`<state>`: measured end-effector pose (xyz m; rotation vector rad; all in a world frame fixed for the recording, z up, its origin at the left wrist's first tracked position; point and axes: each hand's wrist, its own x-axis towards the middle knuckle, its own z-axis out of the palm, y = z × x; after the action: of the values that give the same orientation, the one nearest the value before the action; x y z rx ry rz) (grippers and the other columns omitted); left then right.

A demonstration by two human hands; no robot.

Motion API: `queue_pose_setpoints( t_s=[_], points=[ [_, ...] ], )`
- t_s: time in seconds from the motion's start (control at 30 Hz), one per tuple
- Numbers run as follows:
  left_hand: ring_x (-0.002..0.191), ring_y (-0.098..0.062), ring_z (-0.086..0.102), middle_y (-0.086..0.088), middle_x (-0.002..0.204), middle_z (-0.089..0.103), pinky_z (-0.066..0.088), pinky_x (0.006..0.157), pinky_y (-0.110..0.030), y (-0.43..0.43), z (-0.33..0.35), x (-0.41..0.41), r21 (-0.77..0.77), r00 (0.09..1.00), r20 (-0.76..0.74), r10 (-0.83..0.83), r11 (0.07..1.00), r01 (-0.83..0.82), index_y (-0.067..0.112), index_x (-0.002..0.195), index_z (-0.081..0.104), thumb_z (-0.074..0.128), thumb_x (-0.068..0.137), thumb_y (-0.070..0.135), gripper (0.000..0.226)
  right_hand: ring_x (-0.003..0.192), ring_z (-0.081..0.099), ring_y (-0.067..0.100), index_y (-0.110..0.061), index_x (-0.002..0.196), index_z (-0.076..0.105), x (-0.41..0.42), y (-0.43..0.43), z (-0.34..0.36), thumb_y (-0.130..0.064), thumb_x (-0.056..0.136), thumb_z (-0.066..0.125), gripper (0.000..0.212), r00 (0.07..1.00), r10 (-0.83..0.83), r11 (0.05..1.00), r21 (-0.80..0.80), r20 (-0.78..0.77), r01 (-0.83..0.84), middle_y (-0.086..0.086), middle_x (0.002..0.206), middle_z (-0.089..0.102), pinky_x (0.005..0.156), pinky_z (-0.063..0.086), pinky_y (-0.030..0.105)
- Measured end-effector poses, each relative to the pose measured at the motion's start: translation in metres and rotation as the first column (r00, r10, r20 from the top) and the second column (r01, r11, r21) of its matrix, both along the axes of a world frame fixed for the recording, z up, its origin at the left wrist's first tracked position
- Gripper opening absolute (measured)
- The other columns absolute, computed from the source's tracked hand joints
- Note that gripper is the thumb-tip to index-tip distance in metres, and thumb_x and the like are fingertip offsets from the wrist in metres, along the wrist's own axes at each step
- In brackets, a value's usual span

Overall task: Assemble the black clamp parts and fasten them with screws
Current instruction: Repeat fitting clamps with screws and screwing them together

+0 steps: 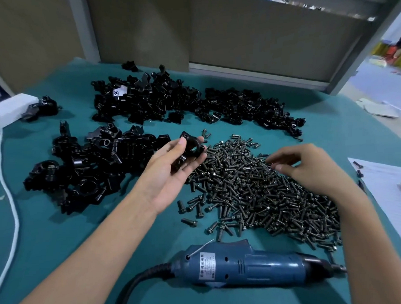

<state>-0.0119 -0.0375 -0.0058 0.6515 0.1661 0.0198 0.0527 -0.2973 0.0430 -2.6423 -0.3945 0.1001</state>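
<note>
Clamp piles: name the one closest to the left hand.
The front-left pile, right beside the left hand; the other heaps lie farther back on the table.

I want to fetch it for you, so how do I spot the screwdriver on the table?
Start at the green table and find the big heap of screws on its right side. Just nearer the person than that heap lies the screwdriver. It is the only blue thing there, fat and long, with a black cord at one end.
</note>
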Motion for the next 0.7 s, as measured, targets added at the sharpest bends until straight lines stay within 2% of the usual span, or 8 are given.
queue_pose_setpoints(
  t_s=[0.1, 0.17, 0.23, 0.33, 0.5, 0.7],
  points=[
    [0.113, -0.031, 0.065, -0.019, 0.116, 0.070, 0.058, 0.087, -0.036, -0.001, -0.002, 0.001, 0.014, 1.000, -0.010, -0.013, 1.000, 0.013, -0.007, 0.133, 0.047, 0.049, 0.099, 0.011, 0.039, 0.095, 0.064, 0.009, -0.027, 0.104, 0.074, -0.001, 0.016, -0.006, -0.021, 0.079, 0.082, 0.026, 0.997, 0.031, 0.984, -0.175, -0.071, -0.044, -0.009, 0.101, 0.071, 0.090, 0.047, 0.021],
    [0.118, -0.033, 0.062, -0.019, 0.116, 0.070, 0.058, 0.086, -0.035, -0.001, -0.003, 0.001, 0.020, 1.000, -0.008, -0.025, 0.999, 0.025, -0.006, 0.130, 0.049, 0.049, 0.099, 0.011, 0.035, 0.099, 0.062, 0.015, -0.021, 0.108, 0.075, 0.001, 0.021, -0.010, -0.023, 0.077, 0.083, 0.032, 0.997, 0.012, 0.966, -0.256, -0.072, -0.030, -0.003, 0.107, 0.071, 0.091, 0.046, 0.027],
    [0.114, -0.032, 0.065, -0.019, 0.116, 0.070, 0.058, 0.087, -0.036, -0.002, -0.004, 0.001, 0.027, 0.999, 0.002, -0.036, 0.999, 0.036, -0.006, 0.127, 0.050, 0.050, 0.099, 0.011, 0.033, 0.089, 0.060, 0.014, -0.017, 0.101, 0.077, 0.003, 0.022, -0.011, -0.018, 0.079, 0.082, 0.023, 0.999, -0.009, 0.973, -0.230, -0.035, 0.001, -0.001, 0.100, 0.072, 0.084, 0.045, 0.026],
    [0.108, -0.029, 0.068, -0.019, 0.116, 0.070, 0.058, 0.088, -0.037, -0.003, -0.005, 0.000, 0.045, 0.998, 0.016, -0.053, 0.998, 0.052, -0.004, 0.122, 0.052, 0.055, 0.093, 0.013, 0.034, 0.083, 0.061, 0.012, -0.019, 0.090, 0.078, 0.005, 0.020, -0.011, -0.012, 0.084, 0.076, 0.009, 1.000, -0.007, 0.978, -0.209, 0.012, 0.009, -0.008, 0.085, 0.068, 0.080, 0.046, 0.025],
    [0.110, -0.028, 0.067, -0.020, 0.117, 0.069, 0.058, 0.084, -0.035, -0.007, -0.007, 0.000, 0.075, 0.996, 0.022, -0.084, 0.994, 0.082, -0.003, 0.112, 0.057, 0.061, 0.083, 0.016, 0.035, 0.086, 0.065, 0.015, -0.021, 0.094, 0.076, 0.004, 0.023, -0.010, -0.023, 0.082, 0.079, 0.012, 0.999, 0.046, 0.964, -0.262, 0.001, -0.044, -0.004, 0.090, 0.072, 0.082, 0.052, 0.032],
    [0.109, -0.029, 0.066, -0.020, 0.117, 0.069, 0.058, 0.083, -0.034, -0.008, -0.008, 0.000, 0.085, 0.995, 0.024, -0.100, 0.992, 0.098, -0.004, 0.112, 0.058, 0.061, 0.083, 0.017, 0.035, 0.079, 0.064, 0.014, -0.018, 0.091, 0.076, 0.005, 0.023, -0.012, -0.016, 0.087, 0.073, 0.005, 0.994, 0.047, 0.983, -0.182, 0.096, -0.029, -0.001, 0.082, 0.071, 0.083, 0.054, 0.033]
  ],
)
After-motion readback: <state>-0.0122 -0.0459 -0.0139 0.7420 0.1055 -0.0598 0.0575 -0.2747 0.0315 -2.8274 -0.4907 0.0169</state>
